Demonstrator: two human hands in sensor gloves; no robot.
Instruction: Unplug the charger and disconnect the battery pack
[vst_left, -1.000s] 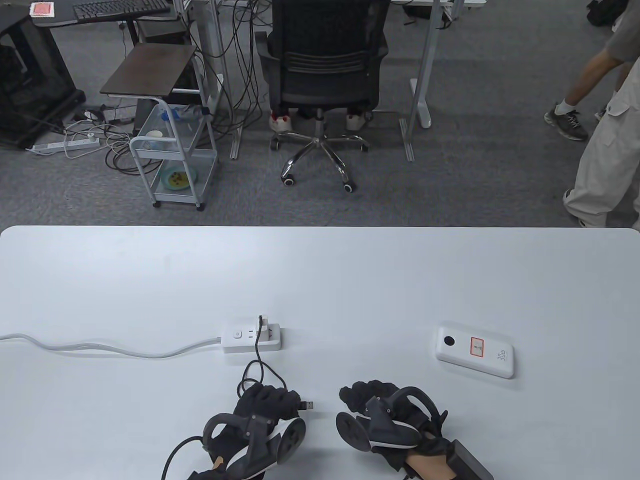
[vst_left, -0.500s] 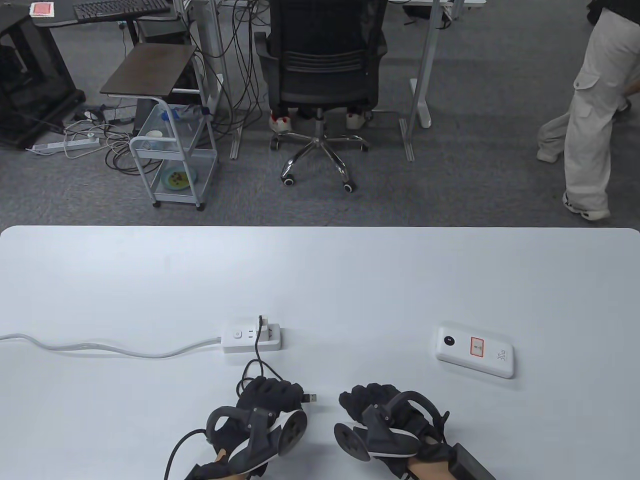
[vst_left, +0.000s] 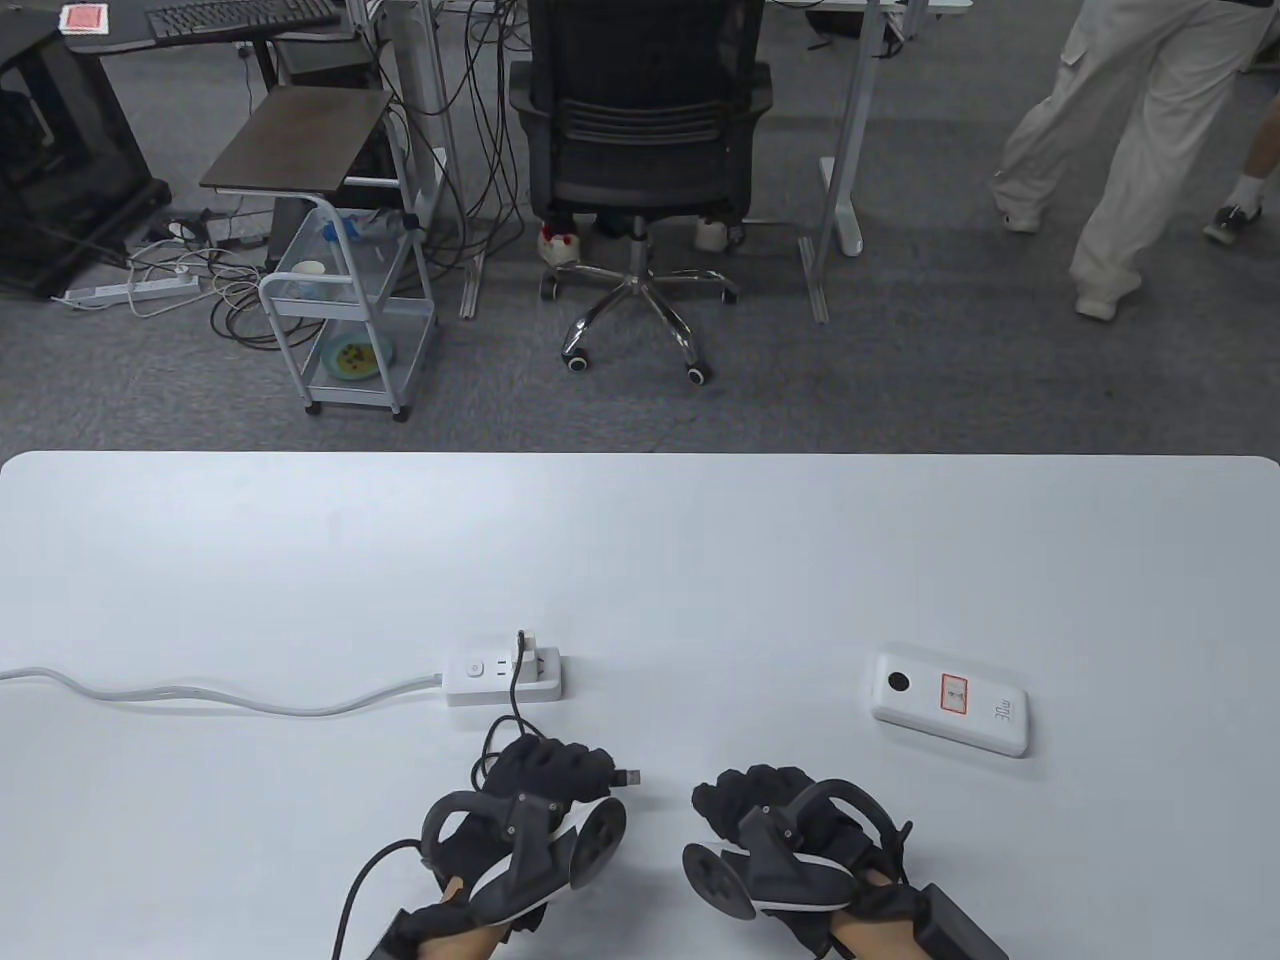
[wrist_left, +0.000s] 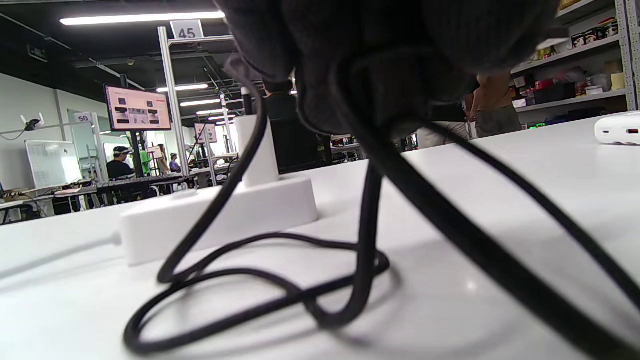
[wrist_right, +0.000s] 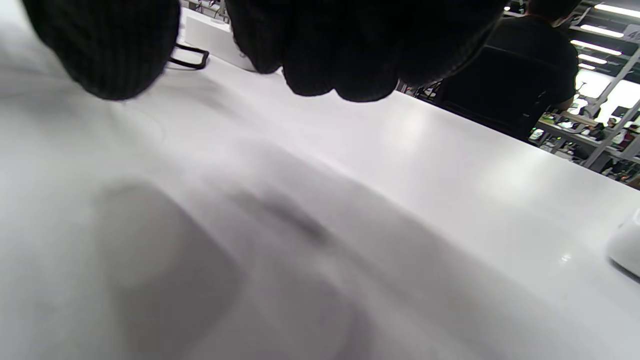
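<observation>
At the near edge of the white bench (vst_left: 300, 560) both gloved hands lie low, side by side, a tracker strapped on the back of each. The left hand (vst_left: 545, 790) has its grip closed around the black cable (vst_left: 512, 700), with the cable's metal USB plug (vst_left: 630, 776) poking out to the right of the knuckles, free of any socket; the left wrist view shows the cable hanging from the curled fingers (wrist_left: 380, 65) and lying in loose loops on the bench surface. The right hand (vst_left: 770, 810) sits just right of it, fingers curled under in a loose fist and holding nothing, the fingertips (wrist_right: 345, 65) hovering close over bare bench in the right wrist view. Just beyond the left hand the cable runs up to the small white charger (vst_left: 532, 645), which stands plugged into the right end of the white power strip (vst_left: 500, 680). The strip's grey lead (vst_left: 200, 695) trails away to the left edge of the bench. Well to the right, apart from both hands and cable, the white battery pack (vst_left: 948, 703) lies flat, with nothing plugged into it. Beyond the far edge of the bench stand a black office chair (vst_left: 645, 130) and a small rolling cart (vst_left: 345, 300) on grey carpet.
</observation>
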